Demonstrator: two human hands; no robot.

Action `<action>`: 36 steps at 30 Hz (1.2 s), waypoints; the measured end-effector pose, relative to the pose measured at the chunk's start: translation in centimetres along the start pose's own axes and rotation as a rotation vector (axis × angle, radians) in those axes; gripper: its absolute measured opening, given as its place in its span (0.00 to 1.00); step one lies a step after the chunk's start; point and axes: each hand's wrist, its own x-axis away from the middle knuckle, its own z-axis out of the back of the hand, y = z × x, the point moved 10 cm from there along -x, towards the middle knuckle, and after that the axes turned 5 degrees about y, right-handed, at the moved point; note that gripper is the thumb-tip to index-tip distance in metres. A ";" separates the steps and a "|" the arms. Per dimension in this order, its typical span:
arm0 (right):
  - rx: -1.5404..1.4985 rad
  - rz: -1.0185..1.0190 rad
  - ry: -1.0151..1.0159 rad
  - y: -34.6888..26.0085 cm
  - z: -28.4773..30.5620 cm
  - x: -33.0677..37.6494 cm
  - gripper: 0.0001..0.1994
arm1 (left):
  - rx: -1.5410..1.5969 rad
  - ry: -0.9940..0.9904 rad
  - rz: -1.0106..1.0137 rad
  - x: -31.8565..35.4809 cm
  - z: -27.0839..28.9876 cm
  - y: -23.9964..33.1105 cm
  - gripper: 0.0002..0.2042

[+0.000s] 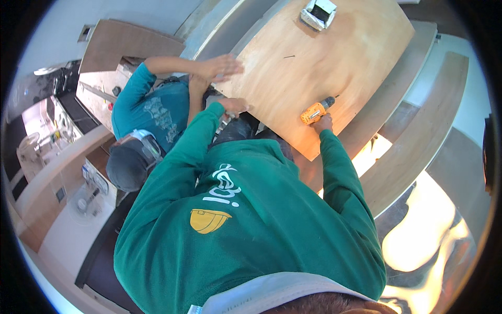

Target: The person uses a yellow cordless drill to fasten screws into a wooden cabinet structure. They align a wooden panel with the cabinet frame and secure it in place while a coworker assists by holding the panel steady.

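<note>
The cordless drill (314, 112) is orange and black. The plywood sheet (361, 47) is light tan, streaked with browner grain; the small box (312, 20) is white, dark inside. The sweatshirt (272, 225) is green with white lettering and a yellow hard-hat print; the co-worker's T-shirt (133, 97), teal with a pale print.

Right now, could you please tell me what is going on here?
The person's right hand grips an orange drill over a wooden board; the left hand is by the board's edge. A co-worker's hand, blurred, is near that edge too. A small dark fastener and a white box lie farther off on the board.
</note>
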 end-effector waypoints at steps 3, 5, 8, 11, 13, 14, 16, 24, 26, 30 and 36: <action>0.001 0.035 0.005 -1.3 0.4 0.4 0.50 | -0.314 0.331 -0.475 -1.9 3.1 7.6 0.23; 0.009 0.023 0.000 -2.2 1.4 1.7 0.50 | -0.132 0.575 -0.789 -1.0 5.9 14.9 0.21; 0.016 0.004 -0.007 -3.0 2.5 2.7 0.49 | -0.183 0.813 -0.865 -1.5 10.7 24.8 0.19; 0.023 0.000 0.014 -2.4 2.3 2.1 0.47 | -0.275 1.042 -1.113 -0.7 15.2 35.5 0.15; 0.016 0.008 0.019 -2.1 1.6 2.1 0.46 | -0.350 1.126 -1.234 -0.5 17.3 41.7 0.15; 0.013 0.025 0.012 -2.5 1.8 2.1 0.45 | -0.451 1.156 -1.176 -1.7 18.8 44.0 0.15; 0.020 0.030 0.005 -2.5 2.1 2.3 0.44 | -0.598 1.125 -1.025 -6.4 21.1 47.0 0.14; -0.032 0.022 0.015 -3.0 2.6 2.5 0.43 | -0.815 1.029 -0.781 -16.6 25.4 48.4 0.12; -0.029 0.018 0.019 -2.7 2.5 2.5 0.43 | -0.772 1.084 -0.869 -16.1 24.5 46.8 0.11; -0.048 0.042 0.038 -2.4 2.0 2.3 0.43 | -0.547 1.254 -1.213 -4.3 14.9 37.7 0.11; -0.025 0.079 0.038 -2.2 1.5 2.0 0.44 | -0.454 1.054 -0.980 -9.3 9.4 25.9 0.06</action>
